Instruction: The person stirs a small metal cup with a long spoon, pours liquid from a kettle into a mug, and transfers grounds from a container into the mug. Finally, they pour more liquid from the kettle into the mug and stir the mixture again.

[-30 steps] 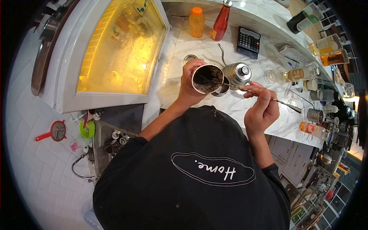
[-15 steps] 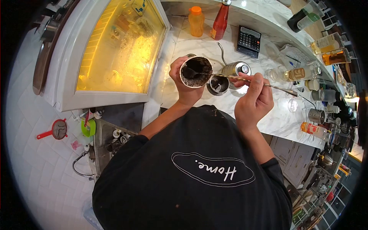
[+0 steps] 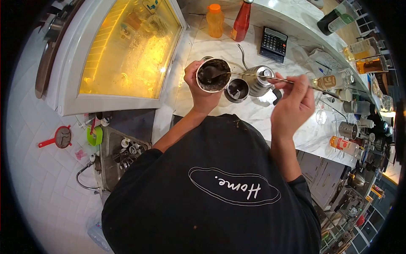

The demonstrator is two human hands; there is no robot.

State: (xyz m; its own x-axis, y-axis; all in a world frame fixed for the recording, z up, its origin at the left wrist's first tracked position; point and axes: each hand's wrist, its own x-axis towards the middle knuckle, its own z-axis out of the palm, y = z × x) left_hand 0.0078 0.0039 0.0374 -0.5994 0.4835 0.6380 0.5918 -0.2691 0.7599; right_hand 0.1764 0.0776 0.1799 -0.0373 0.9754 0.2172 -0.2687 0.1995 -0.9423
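Observation:
In the head view my left hand [image 3: 198, 91] is wrapped round a cup [image 3: 218, 88] with a pale rim, tilted so its mouth faces me. Dark, wet-looking grounds coat the inside. My right hand [image 3: 294, 108] pinches the twisted shaft of a long bar spoon [image 3: 253, 75], whose bowl end is inside the cup, touching or close to the grounds. Just right of the cup, a small dark-insided metal cup [image 3: 237, 90] stands on the counter. Beside it is a steel gooseneck kettle [image 3: 259, 86], partly behind the spoon shaft.
A calculator [image 3: 273, 44], a red bottle [image 3: 241, 23] and an orange bottle [image 3: 215, 22] stand at the back of the marble counter [image 3: 198, 44]. A yellow-lit glass-topped cabinet [image 3: 131, 55] is at left, above a sink [image 3: 111, 146]. Bottles and jars line the right side.
My right hand has moved right, drawing the spoon partly back from the cup. The cup has shifted slightly left and up, still in my left hand.

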